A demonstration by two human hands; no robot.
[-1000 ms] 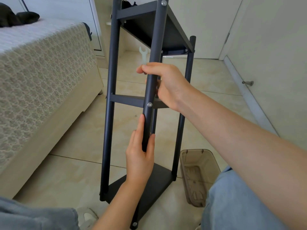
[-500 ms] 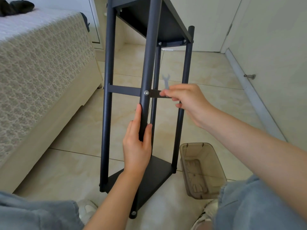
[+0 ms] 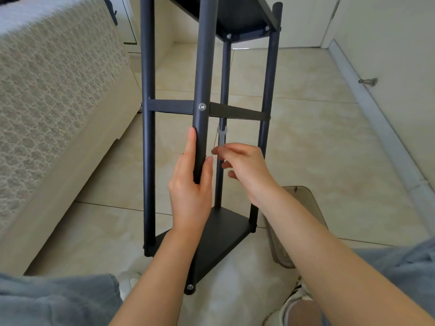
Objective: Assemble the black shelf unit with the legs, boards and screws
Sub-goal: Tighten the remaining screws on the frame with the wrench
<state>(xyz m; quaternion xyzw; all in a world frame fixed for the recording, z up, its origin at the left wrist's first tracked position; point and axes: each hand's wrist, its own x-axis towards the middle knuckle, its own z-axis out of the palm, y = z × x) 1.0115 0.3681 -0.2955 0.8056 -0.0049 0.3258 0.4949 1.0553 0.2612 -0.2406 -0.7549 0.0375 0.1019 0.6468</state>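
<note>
The black shelf (image 3: pixel 147 161) stands upright on a tiled floor (image 3: pixel 317 137) directly in front of you, with a bed (image 3: pixel 58 78) to its left. Your left hand (image 3: pixel 190 191) clasps the nearest leg (image 3: pixel 203 67) from the front. Its index finger lies straight up the leg's left side, its thumb presses the right side, and the leg runs down behind your palm. A little above that fingertip, a silver screw (image 3: pixel 202 106) sits in the leg where the middle board (image 3: pixel 169 105) meets it. Your right hand (image 3: pixel 247 170) hovers just right of the left one, apart from the leg, fingers curled, pinching the lower end of a small pale wrench (image 3: pixel 222 135). The wrench stands upright, open end at the top, just under the middle board. It overlaps the thin back leg (image 3: pixel 224 74) in view; whether they touch cannot be told. The bottom board (image 3: pixel 223 234) sits low near the floor beyond your wrists, and the top board (image 3: pixel 240 17) fills the upper edge. A translucent brown bin (image 3: pixel 303 208) stands just right of the shelf, partly hidden behind your right forearm.
</note>
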